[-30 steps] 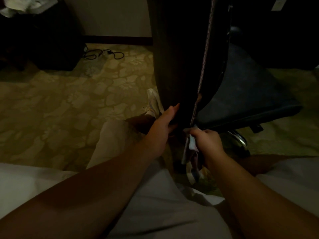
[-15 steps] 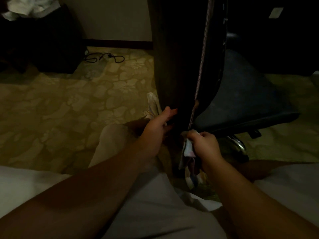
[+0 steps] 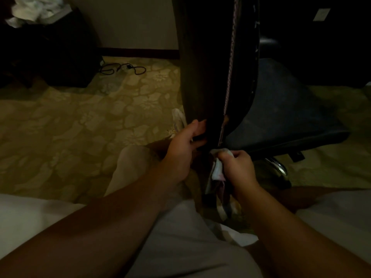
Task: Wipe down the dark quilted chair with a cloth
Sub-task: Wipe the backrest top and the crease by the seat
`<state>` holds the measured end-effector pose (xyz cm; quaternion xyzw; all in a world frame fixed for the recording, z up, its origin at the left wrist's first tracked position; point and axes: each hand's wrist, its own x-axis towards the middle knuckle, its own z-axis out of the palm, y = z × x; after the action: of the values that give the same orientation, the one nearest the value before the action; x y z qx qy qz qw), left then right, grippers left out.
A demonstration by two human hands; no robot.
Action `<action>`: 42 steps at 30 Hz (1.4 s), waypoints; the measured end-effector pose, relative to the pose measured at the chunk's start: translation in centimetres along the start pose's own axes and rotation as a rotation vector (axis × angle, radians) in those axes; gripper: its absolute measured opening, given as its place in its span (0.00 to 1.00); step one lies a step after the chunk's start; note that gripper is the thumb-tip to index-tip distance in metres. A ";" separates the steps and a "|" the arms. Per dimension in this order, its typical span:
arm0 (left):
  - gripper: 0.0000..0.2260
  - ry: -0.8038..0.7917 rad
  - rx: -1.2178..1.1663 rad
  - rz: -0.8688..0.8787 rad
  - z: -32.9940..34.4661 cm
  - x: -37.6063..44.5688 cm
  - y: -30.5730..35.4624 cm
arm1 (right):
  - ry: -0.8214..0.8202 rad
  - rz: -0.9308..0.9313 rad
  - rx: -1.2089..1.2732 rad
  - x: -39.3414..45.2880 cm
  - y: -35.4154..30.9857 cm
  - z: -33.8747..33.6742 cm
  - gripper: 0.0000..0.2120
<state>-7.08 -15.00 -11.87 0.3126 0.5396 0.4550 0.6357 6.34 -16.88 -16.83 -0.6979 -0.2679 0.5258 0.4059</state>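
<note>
The left hand (image 3: 183,146) curled its fingers round the chair (image 3: 202,77) backrest's lower edge, likely to steady it. Just right of them, the right hand (image 3: 239,167) clutched the bunched cloth (image 3: 217,168) against the seam, wiping.

No text, label, brand or number is readable here; the small pale tag (image 3: 321,14) on the dark background is too blurred.

Chair back (image 3: 202,63): dark, smooth, faintly glossy upholstery with a pale stitched seam; seat (image 3: 281,117): matt. Base (image 3: 278,167): shiny chromed metal. Cloth (image 3: 217,169): soft, crumpled fabric; carpet (image 3: 80,125): matt, patterned.
</note>
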 end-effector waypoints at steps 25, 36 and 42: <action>0.15 -0.047 -0.083 -0.066 0.7 -0.5 -0.2 | 0.007 -0.185 0.037 -2.2 -2.5 -0.4 0.19; 0.15 -0.002 -0.064 0.045 1.3 -0.8 -0.4 | -0.031 0.037 0.121 -2.1 -2.0 -0.2 0.19; 0.18 0.021 -0.142 -0.044 1.4 -1.1 0.0 | -0.030 -0.128 0.116 -2.2 -3.4 -0.8 0.20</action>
<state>-5.70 -15.88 -11.05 0.2500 0.5195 0.4812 0.6603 6.58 -17.04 -12.74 -0.6464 -0.2873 0.5239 0.4745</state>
